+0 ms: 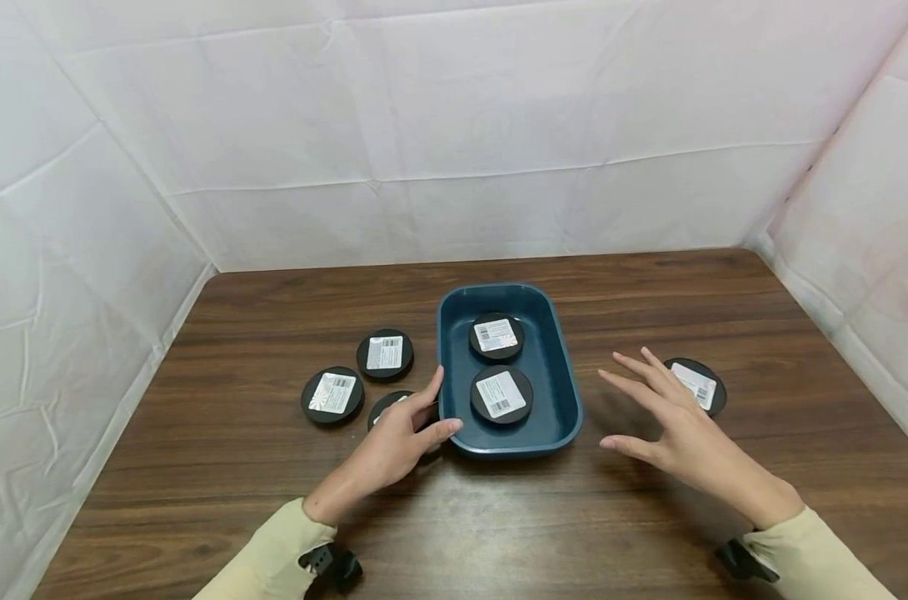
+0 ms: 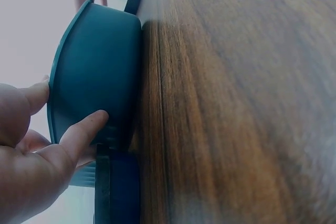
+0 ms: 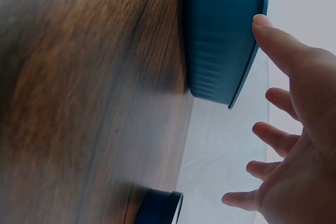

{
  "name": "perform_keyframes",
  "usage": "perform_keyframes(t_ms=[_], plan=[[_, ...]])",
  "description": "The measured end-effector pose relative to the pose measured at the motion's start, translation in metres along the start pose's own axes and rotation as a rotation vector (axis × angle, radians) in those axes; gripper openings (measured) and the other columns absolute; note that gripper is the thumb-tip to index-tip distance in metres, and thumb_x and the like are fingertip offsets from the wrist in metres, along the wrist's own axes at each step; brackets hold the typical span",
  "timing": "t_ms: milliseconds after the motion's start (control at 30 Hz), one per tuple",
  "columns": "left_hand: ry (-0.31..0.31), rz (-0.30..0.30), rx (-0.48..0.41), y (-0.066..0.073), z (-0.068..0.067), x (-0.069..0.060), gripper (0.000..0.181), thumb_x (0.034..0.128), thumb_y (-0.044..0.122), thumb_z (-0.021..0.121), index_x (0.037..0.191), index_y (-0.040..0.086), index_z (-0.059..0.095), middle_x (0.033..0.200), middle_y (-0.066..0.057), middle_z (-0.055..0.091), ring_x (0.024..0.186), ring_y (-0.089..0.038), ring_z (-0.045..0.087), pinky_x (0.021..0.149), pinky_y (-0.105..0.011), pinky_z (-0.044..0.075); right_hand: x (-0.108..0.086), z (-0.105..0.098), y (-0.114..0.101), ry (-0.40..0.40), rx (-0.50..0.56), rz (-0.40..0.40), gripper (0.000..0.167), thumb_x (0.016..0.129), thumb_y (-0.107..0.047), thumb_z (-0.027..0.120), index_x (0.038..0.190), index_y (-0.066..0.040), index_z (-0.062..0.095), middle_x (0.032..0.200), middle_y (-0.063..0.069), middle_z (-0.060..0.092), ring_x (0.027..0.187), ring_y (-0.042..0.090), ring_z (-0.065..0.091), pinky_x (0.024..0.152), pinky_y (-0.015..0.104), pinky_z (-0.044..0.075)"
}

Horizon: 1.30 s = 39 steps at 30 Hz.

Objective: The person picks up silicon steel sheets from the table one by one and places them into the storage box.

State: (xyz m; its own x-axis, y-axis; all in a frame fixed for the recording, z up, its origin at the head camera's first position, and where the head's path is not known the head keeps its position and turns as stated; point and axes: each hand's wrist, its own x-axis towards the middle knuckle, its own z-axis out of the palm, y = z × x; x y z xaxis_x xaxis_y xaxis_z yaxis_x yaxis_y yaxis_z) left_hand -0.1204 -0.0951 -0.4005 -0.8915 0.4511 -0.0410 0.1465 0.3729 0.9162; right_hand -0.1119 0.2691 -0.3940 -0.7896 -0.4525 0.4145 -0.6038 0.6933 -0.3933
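Observation:
A dark blue rectangular tray (image 1: 555,392) stands on the table. Inside it lie two round black discs with white labels, one disc (image 1: 496,337) behind the other disc (image 1: 525,398). My left hand (image 1: 394,440) holds the tray's front left edge, its thumb at the rim and a finger against the outer wall (image 2: 100,77). My right hand (image 1: 682,433) is spread in the air right of the tray, holding nothing. Just beyond its fingers lies another labelled black disc (image 1: 716,396), partly hidden by the hand.
Left of the tray lie a labelled black disc (image 1: 385,355), a second disc (image 1: 333,396) and a third disc (image 1: 379,408), partly covered by my left hand. White cloth walls (image 1: 454,125) rise behind and beside the brown wooden table (image 1: 222,433).

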Motion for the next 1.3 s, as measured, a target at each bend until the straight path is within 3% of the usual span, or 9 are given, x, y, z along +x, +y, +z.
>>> perform_keyframes(t_ms=[300, 567, 867, 1300], plan=[[0.002, -0.001, -0.01, -0.001, 0.0, -0.001, 0.078, 0.1005, 0.025, 0.061, 0.16, 0.005, 0.015, 0.163, -0.019, 0.026, 0.144, -0.029, 0.042, 0.11, -0.039, 0.045, -0.005, -0.001, 0.006, 0.017, -0.034, -0.002, 0.088, 0.065, -0.022, 0.094, 0.144, -0.018, 0.056, 0.149, 0.019, 0.048, 0.145, 0.054, 0.03, 0.105, 0.074, 0.032], [-0.003, 0.003, -0.008, -0.002, 0.0, -0.001, 0.078, 0.1006, 0.025, 0.061, 0.16, 0.005, 0.015, 0.164, -0.019, 0.025, 0.144, -0.029, 0.042, 0.11, -0.038, 0.045, -0.011, -0.006, 0.011, -0.016, -0.026, 0.067, 0.085, 0.07, -0.025, 0.09, 0.146, -0.02, 0.053, 0.15, 0.022, 0.045, 0.148, 0.053, 0.024, 0.104, 0.079, 0.027], [-0.008, 0.003, -0.013, -0.002, 0.001, -0.001, 0.078, 0.1008, 0.025, 0.061, 0.16, 0.005, 0.015, 0.165, -0.018, 0.023, 0.145, -0.029, 0.041, 0.11, -0.039, 0.044, -0.018, -0.006, 0.02, -0.048, -0.141, 0.127, 0.082, 0.074, -0.029, 0.088, 0.147, -0.017, 0.051, 0.151, 0.024, 0.043, 0.149, 0.051, 0.023, 0.109, 0.079, 0.02], [-0.007, 0.008, -0.012, -0.001, 0.0, 0.0, 0.078, 0.1007, 0.025, 0.061, 0.16, 0.006, 0.015, 0.165, -0.018, 0.023, 0.144, -0.029, 0.041, 0.11, -0.039, 0.045, -0.02, -0.013, 0.034, -0.103, -0.175, 0.24, 0.083, 0.079, -0.036, 0.085, 0.149, -0.013, 0.047, 0.154, 0.027, 0.037, 0.148, 0.054, 0.02, 0.105, 0.084, 0.017]])
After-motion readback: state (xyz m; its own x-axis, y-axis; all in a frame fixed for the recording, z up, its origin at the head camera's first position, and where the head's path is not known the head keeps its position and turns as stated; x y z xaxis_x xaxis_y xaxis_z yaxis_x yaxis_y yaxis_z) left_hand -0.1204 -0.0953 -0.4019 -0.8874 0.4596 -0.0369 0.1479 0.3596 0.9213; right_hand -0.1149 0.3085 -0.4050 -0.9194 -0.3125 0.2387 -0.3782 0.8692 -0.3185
